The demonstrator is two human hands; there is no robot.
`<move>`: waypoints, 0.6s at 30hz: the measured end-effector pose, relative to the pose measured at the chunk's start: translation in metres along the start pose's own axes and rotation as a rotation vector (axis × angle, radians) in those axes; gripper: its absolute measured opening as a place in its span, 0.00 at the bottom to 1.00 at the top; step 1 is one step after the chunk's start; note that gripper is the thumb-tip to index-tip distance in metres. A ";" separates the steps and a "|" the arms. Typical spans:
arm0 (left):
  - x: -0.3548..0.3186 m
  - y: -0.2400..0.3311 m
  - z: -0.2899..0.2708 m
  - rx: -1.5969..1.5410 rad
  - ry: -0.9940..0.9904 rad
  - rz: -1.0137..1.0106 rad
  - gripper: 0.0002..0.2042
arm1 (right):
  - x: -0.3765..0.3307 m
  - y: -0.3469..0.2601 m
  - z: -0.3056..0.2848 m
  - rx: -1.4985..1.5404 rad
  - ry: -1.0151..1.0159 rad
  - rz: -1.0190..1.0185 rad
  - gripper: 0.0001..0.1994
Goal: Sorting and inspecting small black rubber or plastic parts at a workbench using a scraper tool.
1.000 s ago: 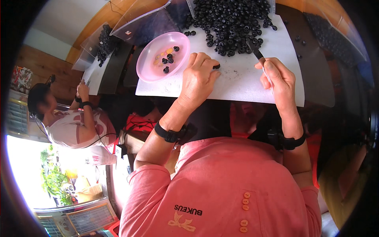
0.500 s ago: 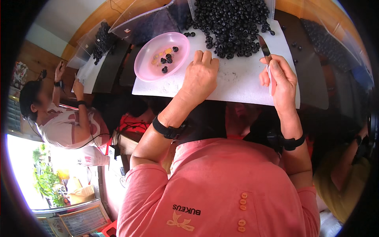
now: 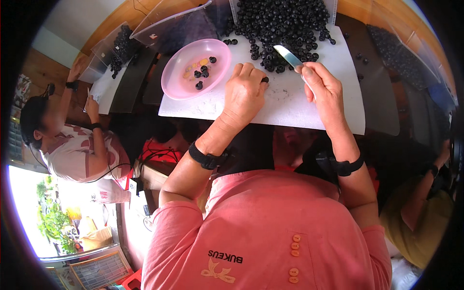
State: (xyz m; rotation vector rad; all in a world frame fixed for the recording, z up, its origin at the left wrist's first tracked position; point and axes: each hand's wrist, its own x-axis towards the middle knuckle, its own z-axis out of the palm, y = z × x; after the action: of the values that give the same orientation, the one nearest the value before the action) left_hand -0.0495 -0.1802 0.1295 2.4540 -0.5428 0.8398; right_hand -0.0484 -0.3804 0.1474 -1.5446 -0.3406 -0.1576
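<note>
My right hand [image 3: 325, 89] is closed around the handle of a small knife [image 3: 288, 56], its blade slanting up and left over the near edge of a heap of small, round black pieces [image 3: 285, 29]. One such black piece [image 3: 265, 79] shows at the fingertips of my left hand [image 3: 245, 92], whose fingers are curled in and partly hidden. Both hands are above a white board [image 3: 290, 111]. To the left stands a pink plastic bowl [image 3: 174, 87] with several black pieces and some yellowish bits inside.
A clear plastic bin [image 3: 186, 31] stands behind the bowl; another bin [image 3: 406, 55] with dark pieces is at the right. Stray black pieces [image 3: 365, 61] lie beside the board. One co-worker [image 3: 82, 150] works at the left, and another person's sleeve [image 3: 415, 227] shows at the right.
The knife has swung from pointing up beside the heap to slanting left across its edge. My right hand has moved left, toward my left hand. A black piece now shows at my left fingertips.
</note>
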 end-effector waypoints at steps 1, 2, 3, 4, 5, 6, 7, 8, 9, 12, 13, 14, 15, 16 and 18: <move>0.001 0.002 -0.002 0.033 -0.025 0.011 0.08 | 0.000 0.002 0.001 0.088 0.023 -0.019 0.10; 0.003 0.004 -0.004 0.031 -0.026 0.009 0.08 | -0.001 0.003 0.000 0.087 0.023 -0.017 0.10; 0.005 0.005 -0.005 0.057 -0.031 0.034 0.07 | -0.003 0.004 -0.004 0.022 0.005 -0.039 0.11; 0.006 0.006 -0.006 0.087 -0.034 0.057 0.07 | -0.004 0.005 -0.004 -0.040 -0.017 -0.062 0.11; 0.006 0.005 -0.005 0.089 -0.034 0.054 0.07 | -0.005 0.006 -0.002 -0.039 -0.020 -0.062 0.11; 0.006 0.002 -0.003 0.081 -0.024 0.044 0.07 | -0.006 0.005 0.001 -0.073 -0.007 -0.097 0.11; 0.007 0.002 -0.001 0.070 -0.014 0.037 0.07 | -0.006 0.005 0.003 -0.109 0.010 -0.133 0.12; 0.007 0.002 0.000 0.067 -0.014 0.038 0.07 | -0.005 0.004 0.005 -0.111 0.011 -0.133 0.12; 0.007 0.003 -0.001 -0.221 -0.025 -0.066 0.07 | -0.004 0.004 0.006 -0.096 0.037 -0.095 0.11; 0.006 0.012 -0.006 -0.696 -0.114 -0.335 0.06 | -0.003 0.005 0.007 -0.116 0.065 -0.057 0.11; 0.007 0.015 -0.010 -0.873 -0.189 -0.502 0.06 | -0.002 0.006 0.007 -0.146 0.062 -0.062 0.11; 0.009 0.018 -0.012 -0.875 -0.191 -0.500 0.06 | -0.001 0.007 0.006 -0.148 0.065 -0.063 0.11; 0.010 0.021 -0.015 -0.964 -0.201 -0.545 0.06 | 0.000 0.008 0.005 -0.198 0.053 -0.072 0.11; 0.011 0.022 -0.016 -1.049 -0.207 -0.591 0.07 | 0.000 0.008 0.005 -0.246 0.038 -0.082 0.11; 0.008 0.019 -0.010 -1.118 -0.174 -0.620 0.07 | -0.001 0.007 0.007 -0.288 0.034 -0.104 0.11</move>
State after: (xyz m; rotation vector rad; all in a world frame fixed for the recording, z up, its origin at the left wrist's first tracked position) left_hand -0.0576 -0.1912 0.1475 1.4800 -0.1741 -0.0026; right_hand -0.0477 -0.3736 0.1405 -1.8063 -0.3845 -0.3255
